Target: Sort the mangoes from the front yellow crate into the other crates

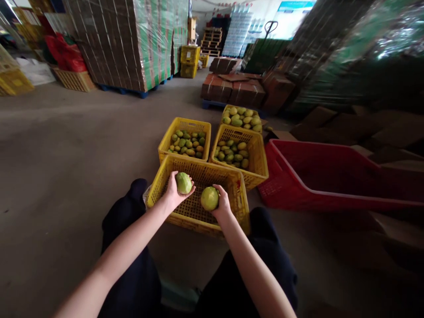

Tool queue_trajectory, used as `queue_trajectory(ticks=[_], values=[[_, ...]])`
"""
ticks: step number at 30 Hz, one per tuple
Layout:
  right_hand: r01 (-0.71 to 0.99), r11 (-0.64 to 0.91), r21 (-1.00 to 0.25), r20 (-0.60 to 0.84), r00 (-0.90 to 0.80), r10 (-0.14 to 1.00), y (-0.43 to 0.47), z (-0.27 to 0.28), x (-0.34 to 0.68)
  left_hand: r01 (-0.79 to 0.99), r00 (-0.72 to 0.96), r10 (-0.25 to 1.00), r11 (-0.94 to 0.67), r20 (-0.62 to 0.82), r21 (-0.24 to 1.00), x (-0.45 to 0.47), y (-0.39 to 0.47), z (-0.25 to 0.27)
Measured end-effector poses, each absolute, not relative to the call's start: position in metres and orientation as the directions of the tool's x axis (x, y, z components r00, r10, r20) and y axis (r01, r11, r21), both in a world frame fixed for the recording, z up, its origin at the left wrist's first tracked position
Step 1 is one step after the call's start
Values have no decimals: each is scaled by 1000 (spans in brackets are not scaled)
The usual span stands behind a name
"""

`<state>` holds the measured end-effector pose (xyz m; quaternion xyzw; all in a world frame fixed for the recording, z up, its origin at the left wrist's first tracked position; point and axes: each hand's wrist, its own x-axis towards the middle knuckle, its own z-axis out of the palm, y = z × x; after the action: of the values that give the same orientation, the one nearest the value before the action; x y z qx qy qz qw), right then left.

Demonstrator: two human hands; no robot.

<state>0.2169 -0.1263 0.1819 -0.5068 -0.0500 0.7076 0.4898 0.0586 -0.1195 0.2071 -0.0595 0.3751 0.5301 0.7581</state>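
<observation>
My left hand [173,191] is wrapped round a green mango [183,183], its fingers under the fruit. A rounder-looking yellow-green mango [209,198] sits in my right hand [222,202], which grips it from the right side. Both fruits are held above a yellow plastic crate [198,224] between my knees, and its slatted bottom shows beneath my hands. Just beyond it stand two more yellow crates, the left one [160,148] and the right one [260,152], each with many green and yellow mangoes [187,144] inside.
Farther back, another yellow crate is filled with yellowish mangoes [243,118]. At the right lies a large red crate [285,194] beside flattened cardboard [364,126]. Brown cartons [232,88] and tall wrapped stacks [112,44] on blue pallets stand behind on the concrete floor [66,176].
</observation>
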Motion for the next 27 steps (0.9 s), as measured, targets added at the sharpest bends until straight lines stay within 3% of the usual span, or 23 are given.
queue_trajectory(ticks=[3, 6, 27], values=[[-686, -532, -497, -736, 9, 677, -123, 185, 217, -789, 220, 704, 536, -675, 302, 58, -128, 213], [-707, -521, -478, -735, -3, 678, -121, 186, 217, -744, 241, 678, 588, -694, 316, 56, -132, 214], [-701, -462, -543, -763, 182, 621, -115, 176, 210, -736, 209, 672, 586, -710, 338, 63, -130, 204]])
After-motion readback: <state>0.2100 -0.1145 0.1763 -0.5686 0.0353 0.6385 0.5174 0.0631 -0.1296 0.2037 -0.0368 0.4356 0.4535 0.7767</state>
